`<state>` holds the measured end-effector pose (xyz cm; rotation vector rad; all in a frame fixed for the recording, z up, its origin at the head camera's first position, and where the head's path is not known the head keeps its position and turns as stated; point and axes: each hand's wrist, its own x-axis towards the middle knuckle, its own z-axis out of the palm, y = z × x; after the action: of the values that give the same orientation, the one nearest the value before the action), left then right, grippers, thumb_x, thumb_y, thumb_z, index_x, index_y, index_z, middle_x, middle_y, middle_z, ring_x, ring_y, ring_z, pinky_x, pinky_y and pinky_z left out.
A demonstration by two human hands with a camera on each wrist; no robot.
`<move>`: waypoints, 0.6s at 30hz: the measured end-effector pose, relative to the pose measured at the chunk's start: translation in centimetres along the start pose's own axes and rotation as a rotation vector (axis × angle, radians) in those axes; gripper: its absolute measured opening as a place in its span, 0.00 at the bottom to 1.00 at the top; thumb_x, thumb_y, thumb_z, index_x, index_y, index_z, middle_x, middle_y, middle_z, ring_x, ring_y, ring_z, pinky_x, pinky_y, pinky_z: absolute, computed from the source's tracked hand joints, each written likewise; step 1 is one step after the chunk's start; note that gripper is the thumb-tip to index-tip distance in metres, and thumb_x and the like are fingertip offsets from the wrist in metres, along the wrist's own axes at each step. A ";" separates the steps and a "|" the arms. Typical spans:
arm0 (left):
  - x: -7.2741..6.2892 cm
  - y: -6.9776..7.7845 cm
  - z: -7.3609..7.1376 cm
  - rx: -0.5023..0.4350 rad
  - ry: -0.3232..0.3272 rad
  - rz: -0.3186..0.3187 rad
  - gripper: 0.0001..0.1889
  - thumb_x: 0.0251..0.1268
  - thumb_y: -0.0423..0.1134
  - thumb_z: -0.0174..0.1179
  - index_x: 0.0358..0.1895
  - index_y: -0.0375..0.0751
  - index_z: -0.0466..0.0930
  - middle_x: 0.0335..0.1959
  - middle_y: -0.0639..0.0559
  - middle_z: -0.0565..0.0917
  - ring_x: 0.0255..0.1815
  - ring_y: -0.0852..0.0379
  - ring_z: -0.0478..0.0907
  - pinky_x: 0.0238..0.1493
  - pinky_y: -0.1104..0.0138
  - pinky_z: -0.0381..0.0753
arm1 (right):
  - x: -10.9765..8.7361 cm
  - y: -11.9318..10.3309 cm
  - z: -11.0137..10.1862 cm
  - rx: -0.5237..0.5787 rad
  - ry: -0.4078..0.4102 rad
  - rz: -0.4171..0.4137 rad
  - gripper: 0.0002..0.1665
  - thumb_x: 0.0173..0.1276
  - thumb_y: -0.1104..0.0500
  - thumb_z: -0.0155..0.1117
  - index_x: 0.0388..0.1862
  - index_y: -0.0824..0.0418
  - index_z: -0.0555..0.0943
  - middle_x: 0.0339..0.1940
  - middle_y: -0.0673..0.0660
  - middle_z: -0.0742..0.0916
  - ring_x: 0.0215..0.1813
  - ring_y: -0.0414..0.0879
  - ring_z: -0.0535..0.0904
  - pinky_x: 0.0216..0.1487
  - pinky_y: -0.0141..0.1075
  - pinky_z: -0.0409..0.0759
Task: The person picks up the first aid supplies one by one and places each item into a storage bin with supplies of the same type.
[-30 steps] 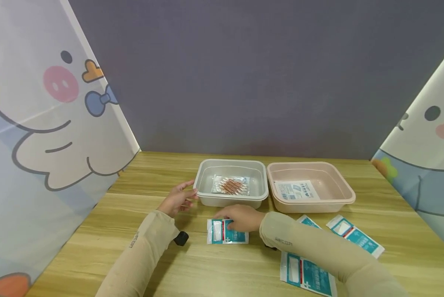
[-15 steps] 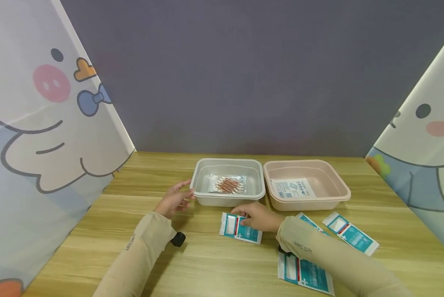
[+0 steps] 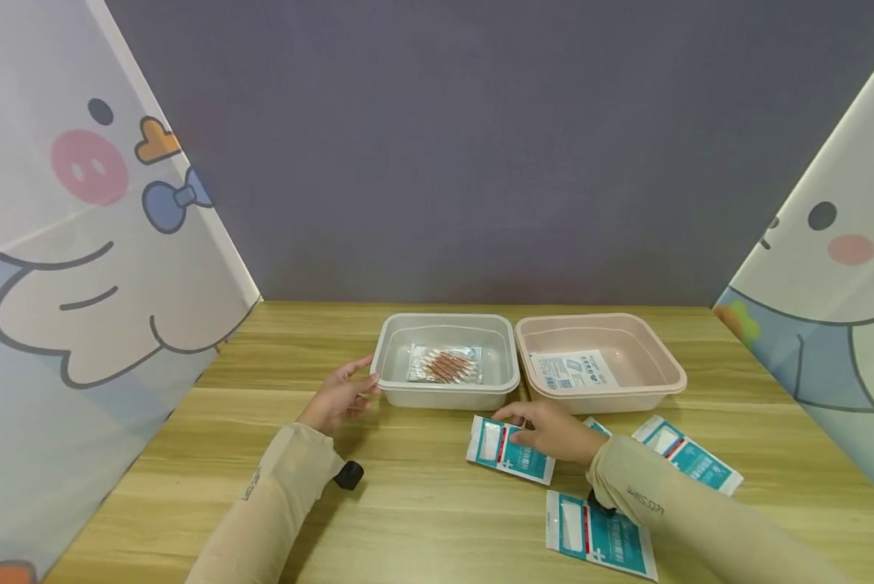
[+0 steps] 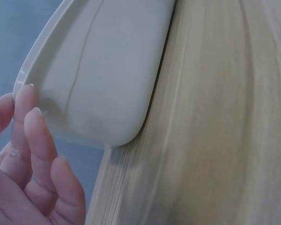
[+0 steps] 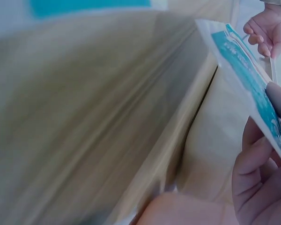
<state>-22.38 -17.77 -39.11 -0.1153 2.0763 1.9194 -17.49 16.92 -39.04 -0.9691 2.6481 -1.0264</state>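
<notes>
My left hand (image 3: 337, 397) pinches the left rim of a whitish plastic basin (image 3: 447, 397) between thumb and fingertips; the left wrist view shows the fingertips (image 4: 29, 93) at the rim. In the basin lies a clear packet of brown swabs (image 3: 447, 366). My right hand (image 3: 561, 431) pinches a flat teal-and-white packet (image 3: 498, 453) by its upper edge. The packet is tilted above the table in front of the two basins. In the right wrist view, the thumb lies on one face of the packet (image 5: 246, 75) and the fingers are behind it.
A pink basin (image 3: 656, 388) stands right of the whitish one, with a white printed packet (image 3: 574, 370) inside. More teal packets lie on the wooden table (image 3: 422, 519): one in front (image 3: 612, 542), one at right (image 3: 692, 456), another partly under the right arm.
My right hand has picked up the teal packet from the table and carried it rightward toward the pink basin. The left hand stays at the whitish basin's rim; the view has shifted slightly.
</notes>
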 end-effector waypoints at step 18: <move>-0.1 -0.2 0.1 -0.019 -0.013 0.026 0.28 0.73 0.36 0.52 0.74 0.41 0.56 0.25 0.56 0.81 0.17 0.64 0.71 0.25 0.69 0.68 | -2.9 1.0 -3.8 0.171 0.122 0.145 0.18 0.67 0.66 0.62 0.56 0.70 0.77 0.31 0.52 0.80 0.30 0.39 0.71 0.29 0.30 0.71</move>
<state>-22.21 -17.72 -39.24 -0.0802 2.0609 1.9501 -17.06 21.38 -37.10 -0.6898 2.6251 -1.2896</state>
